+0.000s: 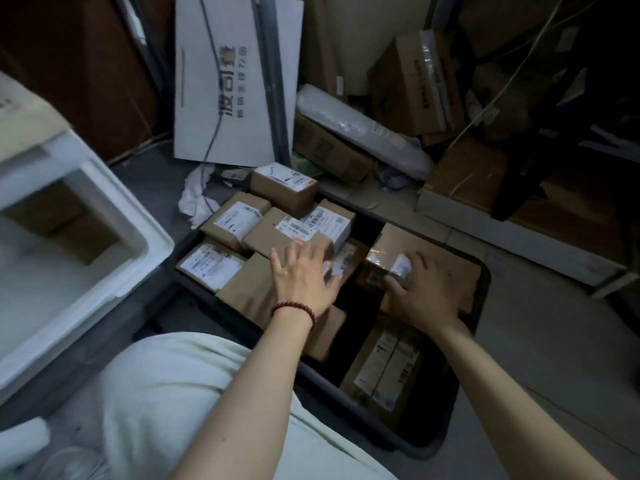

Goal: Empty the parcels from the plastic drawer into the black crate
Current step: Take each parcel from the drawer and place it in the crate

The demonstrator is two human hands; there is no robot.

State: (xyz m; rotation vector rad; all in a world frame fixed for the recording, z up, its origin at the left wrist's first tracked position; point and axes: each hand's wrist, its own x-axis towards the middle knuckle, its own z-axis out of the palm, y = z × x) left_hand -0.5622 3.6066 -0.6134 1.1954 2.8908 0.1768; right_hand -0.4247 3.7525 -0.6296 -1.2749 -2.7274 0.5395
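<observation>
Left grip (304,282) splayed flat on stacked parcels (242,289), right grip (420,296) curled on the small taped parcel (386,263) inside the black crate (455,393); I'd seat it flat, then check the white drawer (114,216).

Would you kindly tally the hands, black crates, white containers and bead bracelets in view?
Hands: 2, the left hand and the right hand
Black crate: 1
White container: 1
Bead bracelet: 1
Total: 5
</observation>
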